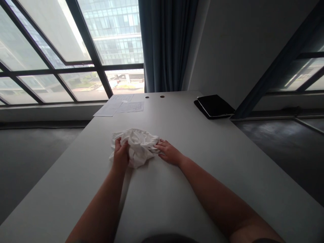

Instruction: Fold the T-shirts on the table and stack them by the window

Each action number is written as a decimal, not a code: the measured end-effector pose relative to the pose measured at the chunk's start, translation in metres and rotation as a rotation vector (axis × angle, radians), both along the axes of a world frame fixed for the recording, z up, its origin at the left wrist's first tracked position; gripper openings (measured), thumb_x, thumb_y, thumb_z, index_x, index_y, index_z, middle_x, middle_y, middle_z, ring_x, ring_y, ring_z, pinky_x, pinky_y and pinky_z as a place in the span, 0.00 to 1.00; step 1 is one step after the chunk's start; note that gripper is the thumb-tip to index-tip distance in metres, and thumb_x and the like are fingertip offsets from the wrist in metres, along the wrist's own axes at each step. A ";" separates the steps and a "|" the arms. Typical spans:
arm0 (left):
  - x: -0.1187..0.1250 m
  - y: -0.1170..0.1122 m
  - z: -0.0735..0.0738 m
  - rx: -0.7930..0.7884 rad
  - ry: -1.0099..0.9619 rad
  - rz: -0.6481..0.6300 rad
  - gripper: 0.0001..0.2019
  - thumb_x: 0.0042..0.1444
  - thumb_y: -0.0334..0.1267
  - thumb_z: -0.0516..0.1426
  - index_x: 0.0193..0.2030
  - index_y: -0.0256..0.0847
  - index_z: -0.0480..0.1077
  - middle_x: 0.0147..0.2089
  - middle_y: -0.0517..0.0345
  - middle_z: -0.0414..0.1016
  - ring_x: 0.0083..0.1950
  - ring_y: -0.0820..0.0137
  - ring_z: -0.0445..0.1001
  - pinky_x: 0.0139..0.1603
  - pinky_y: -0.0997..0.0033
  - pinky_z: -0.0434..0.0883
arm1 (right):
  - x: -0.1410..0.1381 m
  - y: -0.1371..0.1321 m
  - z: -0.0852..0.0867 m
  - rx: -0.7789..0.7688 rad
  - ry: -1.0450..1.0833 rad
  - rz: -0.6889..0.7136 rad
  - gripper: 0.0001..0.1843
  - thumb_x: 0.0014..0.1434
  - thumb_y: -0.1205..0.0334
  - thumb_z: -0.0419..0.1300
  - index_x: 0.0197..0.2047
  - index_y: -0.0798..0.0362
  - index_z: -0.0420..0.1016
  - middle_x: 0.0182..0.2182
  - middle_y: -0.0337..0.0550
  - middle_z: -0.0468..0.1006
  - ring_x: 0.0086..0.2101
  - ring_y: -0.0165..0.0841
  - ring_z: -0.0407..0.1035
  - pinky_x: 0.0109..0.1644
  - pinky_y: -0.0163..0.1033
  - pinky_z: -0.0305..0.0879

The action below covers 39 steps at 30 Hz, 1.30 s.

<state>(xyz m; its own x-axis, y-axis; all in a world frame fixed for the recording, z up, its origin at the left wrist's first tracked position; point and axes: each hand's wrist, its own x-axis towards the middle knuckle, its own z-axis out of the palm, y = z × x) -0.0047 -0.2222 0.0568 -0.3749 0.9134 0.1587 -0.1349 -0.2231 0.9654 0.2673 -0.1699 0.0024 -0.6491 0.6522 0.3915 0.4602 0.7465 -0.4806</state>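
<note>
A crumpled white cloth lies bunched on the white table; its exact kind does not show. My left hand grips the cloth's left part, thumb and fingers closed on a fold. At the right edge of the cloth, my right hand rests with its fingers stretched out, the fingertips touching the fabric.
Sheets of paper lie at the table's far left. Two round holes are set in the tabletop near its far edge. A black laptop-like slab sits at the far right. Beyond are windows and a blue curtain.
</note>
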 end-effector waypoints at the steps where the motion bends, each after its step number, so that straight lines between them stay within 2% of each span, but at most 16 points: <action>1: -0.010 0.004 0.001 -0.022 0.000 0.115 0.23 0.55 0.45 0.62 0.53 0.47 0.60 0.39 0.62 0.72 0.35 0.71 0.73 0.37 0.73 0.72 | -0.005 0.003 0.002 0.016 0.007 -0.008 0.19 0.64 0.67 0.62 0.57 0.47 0.79 0.55 0.50 0.80 0.62 0.45 0.67 0.72 0.61 0.53; 3: -0.031 0.012 0.000 -0.104 0.028 0.296 0.27 0.52 0.40 0.64 0.56 0.45 0.59 0.42 0.60 0.74 0.37 0.71 0.74 0.38 0.73 0.72 | -0.010 0.005 0.004 0.028 0.068 -0.026 0.10 0.67 0.66 0.58 0.45 0.48 0.81 0.46 0.48 0.82 0.54 0.42 0.73 0.71 0.59 0.55; 5: -0.050 0.017 -0.006 -0.207 0.028 0.391 0.29 0.50 0.37 0.63 0.58 0.44 0.59 0.44 0.57 0.74 0.38 0.70 0.75 0.39 0.71 0.73 | -0.004 0.006 0.003 -0.013 0.197 -0.061 0.09 0.68 0.62 0.57 0.42 0.48 0.79 0.42 0.46 0.81 0.51 0.41 0.73 0.68 0.56 0.59; 7: -0.065 0.022 -0.013 -0.268 0.017 0.428 0.29 0.49 0.36 0.63 0.58 0.43 0.61 0.45 0.56 0.74 0.39 0.70 0.75 0.40 0.70 0.73 | 0.011 0.008 0.002 -0.122 0.375 -0.156 0.09 0.69 0.57 0.56 0.42 0.48 0.77 0.40 0.43 0.80 0.48 0.40 0.73 0.61 0.50 0.67; 9: -0.073 0.025 -0.019 -0.248 0.053 0.441 0.27 0.49 0.37 0.64 0.57 0.41 0.63 0.44 0.57 0.74 0.39 0.71 0.75 0.41 0.71 0.72 | 0.032 0.013 0.000 -0.245 0.589 -0.313 0.10 0.68 0.52 0.56 0.40 0.48 0.74 0.35 0.39 0.77 0.39 0.37 0.73 0.48 0.42 0.71; 11: -0.075 0.026 -0.022 -0.193 0.130 0.428 0.24 0.50 0.40 0.64 0.54 0.40 0.66 0.41 0.60 0.74 0.38 0.72 0.73 0.40 0.74 0.71 | 0.056 0.021 0.000 -0.301 0.813 -0.483 0.11 0.66 0.49 0.56 0.37 0.47 0.71 0.30 0.35 0.73 0.31 0.34 0.68 0.36 0.37 0.68; 14: -0.073 0.024 -0.017 -0.152 0.293 0.416 0.17 0.54 0.45 0.63 0.47 0.39 0.70 0.35 0.63 0.73 0.35 0.73 0.70 0.38 0.74 0.69 | 0.093 0.034 0.004 -0.282 0.981 -0.641 0.12 0.63 0.49 0.55 0.36 0.47 0.68 0.27 0.34 0.70 0.26 0.32 0.63 0.31 0.35 0.62; 17: -0.077 0.023 -0.011 -0.156 0.539 0.456 0.11 0.57 0.45 0.61 0.39 0.40 0.71 0.32 0.64 0.72 0.35 0.72 0.69 0.38 0.74 0.67 | 0.127 0.038 0.008 -0.162 0.877 -0.772 0.13 0.59 0.48 0.59 0.37 0.50 0.72 0.28 0.37 0.73 0.29 0.33 0.66 0.35 0.37 0.62; 20: -0.091 0.024 -0.013 -0.237 0.742 0.500 0.08 0.60 0.42 0.59 0.42 0.42 0.71 0.33 0.63 0.74 0.36 0.69 0.71 0.40 0.72 0.68 | 0.153 0.036 0.007 -0.022 0.567 -0.859 0.15 0.59 0.47 0.61 0.37 0.51 0.75 0.31 0.41 0.77 0.34 0.37 0.70 0.41 0.39 0.64; 24: -0.101 0.026 -0.022 -0.440 1.114 0.471 0.15 0.58 0.34 0.58 0.53 0.41 0.71 0.48 0.47 0.77 0.49 0.57 0.75 0.50 0.59 0.71 | 0.166 0.034 0.004 0.031 0.205 -0.941 0.13 0.61 0.51 0.58 0.39 0.51 0.77 0.32 0.46 0.79 0.35 0.41 0.72 0.43 0.42 0.66; 26: -0.094 0.025 -0.024 -0.453 1.303 0.401 0.22 0.58 0.32 0.57 0.60 0.41 0.69 0.58 0.40 0.74 0.58 0.50 0.72 0.57 0.51 0.69 | 0.160 0.036 0.005 0.093 0.068 -0.996 0.14 0.60 0.56 0.59 0.45 0.53 0.78 0.37 0.52 0.80 0.40 0.45 0.73 0.47 0.46 0.68; 28: -0.080 0.024 -0.025 -0.381 1.435 0.317 0.28 0.58 0.30 0.57 0.66 0.44 0.66 0.66 0.41 0.70 0.67 0.48 0.66 0.64 0.46 0.65 | 0.145 0.036 0.006 0.191 -0.034 -0.963 0.20 0.59 0.60 0.59 0.53 0.57 0.77 0.45 0.59 0.79 0.48 0.50 0.71 0.55 0.52 0.67; 30: -0.063 0.023 -0.026 -0.288 1.506 0.227 0.31 0.58 0.29 0.56 0.69 0.47 0.65 0.70 0.46 0.69 0.72 0.51 0.62 0.70 0.48 0.59 | 0.122 0.034 0.006 0.266 -0.101 -0.823 0.25 0.61 0.62 0.58 0.60 0.58 0.74 0.53 0.63 0.76 0.56 0.52 0.67 0.63 0.55 0.63; 33: -0.042 0.022 -0.027 -0.277 1.527 0.094 0.25 0.64 0.34 0.53 0.69 0.46 0.67 0.63 0.48 0.76 0.67 0.55 0.70 0.68 0.53 0.61 | 0.085 0.028 0.000 0.237 -0.146 -0.570 0.27 0.64 0.62 0.56 0.65 0.57 0.72 0.59 0.60 0.73 0.63 0.51 0.62 0.69 0.56 0.58; 36: -0.034 0.021 -0.026 -0.338 1.526 0.056 0.24 0.68 0.46 0.52 0.68 0.44 0.69 0.59 0.46 0.79 0.60 0.52 0.74 0.61 0.51 0.66 | 0.063 0.024 -0.004 0.103 -0.156 -0.386 0.30 0.63 0.61 0.57 0.68 0.53 0.70 0.60 0.55 0.75 0.62 0.47 0.65 0.69 0.54 0.60; 39: -0.033 0.019 -0.023 -0.326 1.508 0.065 0.23 0.69 0.52 0.52 0.63 0.44 0.73 0.58 0.46 0.79 0.59 0.50 0.74 0.60 0.51 0.65 | 0.065 0.020 0.001 0.021 -0.161 -0.328 0.26 0.64 0.60 0.57 0.64 0.53 0.75 0.54 0.53 0.79 0.55 0.44 0.70 0.64 0.51 0.64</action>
<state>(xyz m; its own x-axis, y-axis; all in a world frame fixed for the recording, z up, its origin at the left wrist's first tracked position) -0.0378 -0.2029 0.0338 -0.0942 0.9715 0.2175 0.9788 0.0505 0.1985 0.3321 -0.1500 0.0033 -0.4610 0.8289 0.3169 0.7452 0.5555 -0.3690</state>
